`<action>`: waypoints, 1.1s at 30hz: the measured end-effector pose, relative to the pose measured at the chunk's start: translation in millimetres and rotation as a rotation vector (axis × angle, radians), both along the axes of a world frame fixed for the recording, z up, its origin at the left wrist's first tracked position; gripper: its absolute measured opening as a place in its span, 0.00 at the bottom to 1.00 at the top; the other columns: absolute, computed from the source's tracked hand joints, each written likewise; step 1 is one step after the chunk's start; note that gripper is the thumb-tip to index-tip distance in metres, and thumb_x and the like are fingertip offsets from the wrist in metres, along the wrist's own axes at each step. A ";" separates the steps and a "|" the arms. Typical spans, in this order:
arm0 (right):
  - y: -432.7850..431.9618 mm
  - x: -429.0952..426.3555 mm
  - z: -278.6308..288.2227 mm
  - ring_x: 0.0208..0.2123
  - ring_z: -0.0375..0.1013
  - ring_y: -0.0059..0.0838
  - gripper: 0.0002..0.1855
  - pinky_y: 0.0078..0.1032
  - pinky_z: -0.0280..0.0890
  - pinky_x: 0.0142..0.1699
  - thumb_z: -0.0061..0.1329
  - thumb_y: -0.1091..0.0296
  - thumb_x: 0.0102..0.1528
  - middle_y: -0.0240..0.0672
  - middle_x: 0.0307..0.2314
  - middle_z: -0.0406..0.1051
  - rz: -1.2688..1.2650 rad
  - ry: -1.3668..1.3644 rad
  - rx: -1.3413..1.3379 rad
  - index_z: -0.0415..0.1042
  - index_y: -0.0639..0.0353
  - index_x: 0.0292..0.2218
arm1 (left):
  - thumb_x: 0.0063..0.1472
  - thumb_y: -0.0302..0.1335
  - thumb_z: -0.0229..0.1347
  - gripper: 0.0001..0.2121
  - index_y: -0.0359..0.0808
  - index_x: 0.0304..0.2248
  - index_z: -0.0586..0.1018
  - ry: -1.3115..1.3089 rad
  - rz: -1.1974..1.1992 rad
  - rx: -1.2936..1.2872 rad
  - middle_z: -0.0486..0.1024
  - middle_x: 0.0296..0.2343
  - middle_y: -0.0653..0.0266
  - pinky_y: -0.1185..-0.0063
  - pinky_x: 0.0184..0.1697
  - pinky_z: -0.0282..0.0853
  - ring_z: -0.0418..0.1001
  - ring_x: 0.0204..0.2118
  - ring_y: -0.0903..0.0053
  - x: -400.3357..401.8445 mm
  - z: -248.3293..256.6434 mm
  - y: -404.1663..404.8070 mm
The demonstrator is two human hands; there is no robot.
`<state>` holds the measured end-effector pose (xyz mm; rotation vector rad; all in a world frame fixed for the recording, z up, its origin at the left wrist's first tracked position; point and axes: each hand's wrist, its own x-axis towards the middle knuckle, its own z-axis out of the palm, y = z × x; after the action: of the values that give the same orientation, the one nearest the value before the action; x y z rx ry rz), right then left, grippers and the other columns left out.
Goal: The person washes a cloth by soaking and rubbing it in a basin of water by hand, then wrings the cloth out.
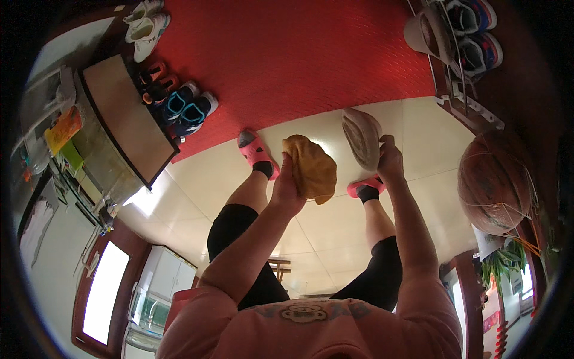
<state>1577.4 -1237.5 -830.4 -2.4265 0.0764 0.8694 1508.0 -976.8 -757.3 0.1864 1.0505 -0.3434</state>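
Note:
My left hand (288, 186) grips a mustard-yellow piece of soft fabric (315, 168) by its left side, with the thumb over the front. It looks like a limp cloth hat, but its folds hide the exact kind. In my right hand (391, 159) is a beige fabric item (361, 137), pinched at its right edge. Its oval, creased inside faces up, like a flattened cloth hat. Both pieces hang over the floor between my lower legs, apart from each other. Pink clogs (256, 150) are on my feet.
A red textured mat (287, 58) covers the floor ahead, beyond pale tiles (309, 233). Dark sneakers (188, 110) and white shoes (145, 33) line the left. On the right, a metal rack (464, 96) holds a beige hat (423, 36) and blue-red shoes (475, 38), near a netted basketball (495, 181).

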 end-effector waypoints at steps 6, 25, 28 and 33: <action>11.6 8.0 7.8 0.33 0.72 0.50 0.16 0.38 0.66 0.35 0.50 0.56 0.47 0.48 0.26 0.72 0.133 0.242 -0.136 0.65 0.57 0.34 | 0.63 0.50 0.34 0.26 0.40 0.52 0.61 -0.001 0.063 0.020 0.65 0.47 0.65 0.72 0.55 0.59 0.63 0.51 0.72 -3.6 0.5 1.1; -3.9 -35.7 40.8 0.30 0.65 0.21 0.11 0.25 0.61 0.40 0.48 0.63 0.54 0.29 0.31 0.67 -1.049 0.210 0.829 0.67 0.53 0.39 | 0.61 0.54 0.37 0.26 0.47 0.52 0.60 0.031 -0.020 0.168 0.63 0.47 0.70 0.72 0.54 0.58 0.61 0.51 0.76 18.6 12.7 -13.8; 28.1 0.1 42.5 0.34 0.67 0.24 0.11 0.33 0.60 0.51 0.48 0.64 0.54 0.30 0.32 0.68 -1.575 0.249 1.180 0.67 0.54 0.39 | 0.62 0.53 0.35 0.26 0.46 0.53 0.59 0.007 -0.034 0.135 0.62 0.48 0.70 0.72 0.54 0.58 0.61 0.51 0.76 13.6 6.9 -16.3; 38.3 34.8 38.0 0.35 0.70 0.26 0.07 0.33 0.60 0.54 0.51 0.68 0.52 0.28 0.31 0.70 -1.613 0.195 1.310 0.69 0.51 0.35 | 0.62 0.52 0.34 0.26 0.46 0.53 0.59 0.000 -0.030 0.127 0.62 0.48 0.70 0.72 0.54 0.58 0.61 0.51 0.77 5.1 -1.5 -19.0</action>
<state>1612.2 -1199.1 -792.4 -0.5467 0.9814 0.1386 1513.1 -995.8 -758.8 0.3164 1.0711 -0.3042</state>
